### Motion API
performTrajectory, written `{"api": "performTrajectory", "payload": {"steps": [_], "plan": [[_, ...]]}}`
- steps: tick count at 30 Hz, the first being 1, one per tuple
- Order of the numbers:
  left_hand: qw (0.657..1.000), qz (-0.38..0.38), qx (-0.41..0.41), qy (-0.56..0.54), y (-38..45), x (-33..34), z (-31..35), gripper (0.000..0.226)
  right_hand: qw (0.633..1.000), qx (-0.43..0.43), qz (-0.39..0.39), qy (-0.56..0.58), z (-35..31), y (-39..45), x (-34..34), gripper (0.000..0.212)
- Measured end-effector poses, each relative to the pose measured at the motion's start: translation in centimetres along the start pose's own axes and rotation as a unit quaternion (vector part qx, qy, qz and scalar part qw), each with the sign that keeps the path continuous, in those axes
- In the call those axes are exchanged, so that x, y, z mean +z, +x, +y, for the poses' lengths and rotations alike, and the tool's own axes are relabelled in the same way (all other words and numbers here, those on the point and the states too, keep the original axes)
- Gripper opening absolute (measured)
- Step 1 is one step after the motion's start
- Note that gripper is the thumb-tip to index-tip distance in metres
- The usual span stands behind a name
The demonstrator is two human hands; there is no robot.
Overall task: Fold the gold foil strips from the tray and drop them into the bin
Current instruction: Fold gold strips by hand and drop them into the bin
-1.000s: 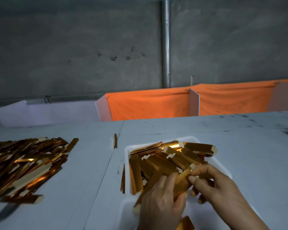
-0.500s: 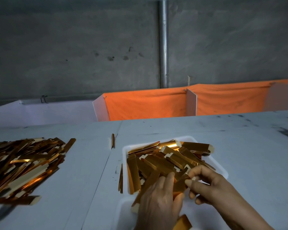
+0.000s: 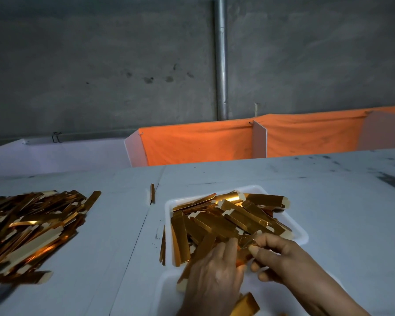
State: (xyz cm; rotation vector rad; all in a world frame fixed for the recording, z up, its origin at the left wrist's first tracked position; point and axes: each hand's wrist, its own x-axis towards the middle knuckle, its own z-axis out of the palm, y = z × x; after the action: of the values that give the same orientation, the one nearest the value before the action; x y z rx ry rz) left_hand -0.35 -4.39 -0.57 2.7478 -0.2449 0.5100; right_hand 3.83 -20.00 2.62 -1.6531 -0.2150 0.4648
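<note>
A white tray in front of me holds a heap of gold foil strips. At the tray's near edge, both hands hold one gold strip between them. My left hand covers it from the left, fingers over the foil. My right hand pinches its right end between thumb and fingers. Most of that strip is hidden by the hands. A second white tray lies nearer me, with a gold piece by my left wrist.
A large loose pile of gold strips lies on the white table at the left. One single strip rests at the table seam. Behind the table stand an orange cloth-lined bin and a white bin.
The view has shifted slightly. Both hands stayed on the strip at the tray's near edge, with my right fingers working a little closer to my left hand.
</note>
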Motion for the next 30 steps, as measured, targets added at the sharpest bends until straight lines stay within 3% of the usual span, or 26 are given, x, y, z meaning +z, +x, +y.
{"api": "performTrajectory", "payload": {"steps": [4,11,18,26,30], "plan": [[1.000,-0.015,0.005,-0.016,-0.1,-0.5,-0.1,0.044,1.000,-0.012,-0.016,0.024,-0.2,-0.4,0.1,0.016],[0.995,-0.027,0.016,-0.098,-0.2,-1.6,0.9,0.053,0.999,-0.042,-0.005,-0.005,-0.3,-0.5,0.2,0.015],[0.983,0.027,0.031,-0.177,-0.5,-2.3,0.7,0.035,0.995,-0.086,-0.023,-0.037,-0.6,-1.1,0.1,0.013],[0.986,0.023,0.060,-0.157,-0.5,-2.3,0.2,0.028,0.991,-0.105,0.002,-0.078,-0.5,-1.3,0.4,0.013],[0.992,0.022,0.037,-0.116,-0.6,-1.8,0.8,0.063,0.992,-0.095,0.019,-0.080,-0.5,-1.3,0.4,0.014]]}}
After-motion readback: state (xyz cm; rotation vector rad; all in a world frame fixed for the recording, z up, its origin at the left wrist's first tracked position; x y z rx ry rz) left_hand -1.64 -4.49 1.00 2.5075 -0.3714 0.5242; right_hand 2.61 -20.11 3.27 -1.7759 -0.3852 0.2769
